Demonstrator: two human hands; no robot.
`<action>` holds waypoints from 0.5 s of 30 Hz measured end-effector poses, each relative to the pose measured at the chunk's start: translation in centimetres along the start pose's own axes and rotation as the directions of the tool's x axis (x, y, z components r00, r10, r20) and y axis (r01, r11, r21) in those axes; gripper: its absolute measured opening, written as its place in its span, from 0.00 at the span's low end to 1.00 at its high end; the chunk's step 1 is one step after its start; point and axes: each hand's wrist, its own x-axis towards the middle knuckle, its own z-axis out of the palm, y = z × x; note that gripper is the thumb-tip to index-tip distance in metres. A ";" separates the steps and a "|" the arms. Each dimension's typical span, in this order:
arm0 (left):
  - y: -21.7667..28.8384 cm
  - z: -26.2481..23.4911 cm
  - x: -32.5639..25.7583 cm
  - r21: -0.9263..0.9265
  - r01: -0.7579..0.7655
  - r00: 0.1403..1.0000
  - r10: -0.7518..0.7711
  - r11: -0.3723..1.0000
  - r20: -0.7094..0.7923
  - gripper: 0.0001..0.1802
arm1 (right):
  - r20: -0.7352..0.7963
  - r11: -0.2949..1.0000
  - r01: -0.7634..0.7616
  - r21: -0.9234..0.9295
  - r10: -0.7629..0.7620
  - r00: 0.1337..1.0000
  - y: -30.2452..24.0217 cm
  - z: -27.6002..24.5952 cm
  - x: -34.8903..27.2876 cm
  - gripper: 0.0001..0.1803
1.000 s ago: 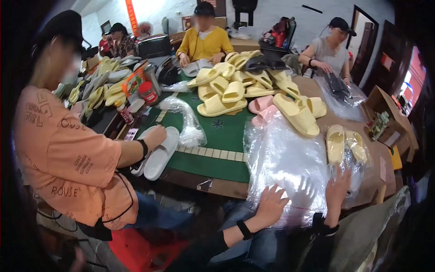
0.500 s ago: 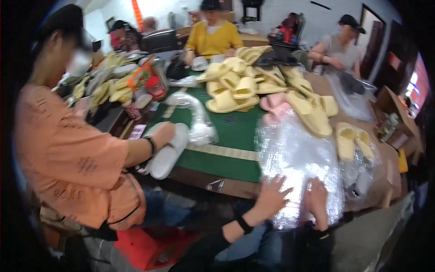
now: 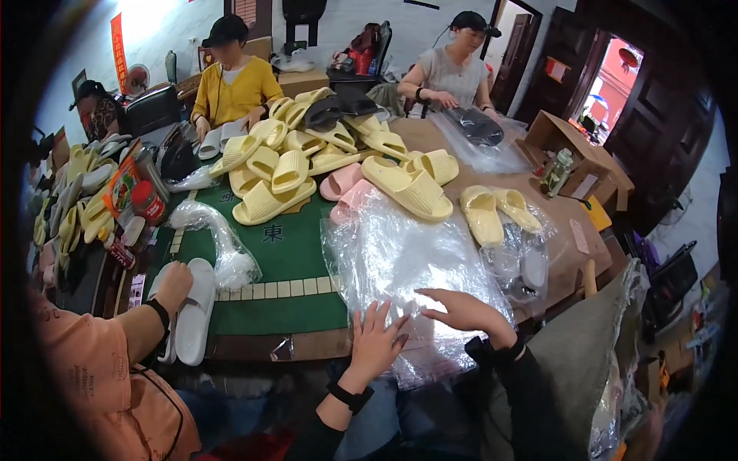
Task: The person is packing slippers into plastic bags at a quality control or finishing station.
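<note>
A stack of clear plastic bags point(image 3: 442, 269) lies at the table's near edge in front of me. My left hand point(image 3: 375, 344) rests on the left edge of the bags, its fingers spread. Over the middle of the stack, my right hand point(image 3: 470, 316) is turned inward with its fingers stretched toward the left; nothing shows in it. Beyond the bags are a pair of pink slippers point(image 3: 344, 190) and a large yellow slipper point(image 3: 409, 189), partly on the stack's far end. A yellow pair point(image 3: 498, 213) sits to the right, by bagged slippers point(image 3: 526, 265).
A heap of yellow slippers point(image 3: 288, 157) covers the table's middle. At my left, a co-worker's hand point(image 3: 174, 286) is at white slippers point(image 3: 197, 311). Two people work across the table, one with a bagged dark slipper point(image 3: 475, 127). A cardboard box point(image 3: 573, 154) and glass jar point(image 3: 556, 173) stand right.
My view has swung to the right. My right hand has moved from the right part of the bags inward over their middle. My left hand stays near their left edge.
</note>
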 end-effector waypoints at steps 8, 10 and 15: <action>-0.1 -0.3 -0.1 -0.001 -0.100 0.992 0.099 0.995 0.075 0.31 | -0.298 0.923 -0.121 -0.366 0.007 0.955 3.4 -2.9 5.4 0.34; -0.1 0.1 0.0 0.005 -0.092 0.994 0.091 0.996 0.068 0.31 | -0.302 0.898 -0.190 -0.397 0.068 0.951 3.1 -4.3 7.3 0.36; -0.6 -0.3 -0.2 0.047 -0.051 0.995 0.047 0.998 0.086 0.31 | -0.407 0.647 -0.139 -0.750 -0.285 0.868 3.5 -5.6 13.4 0.37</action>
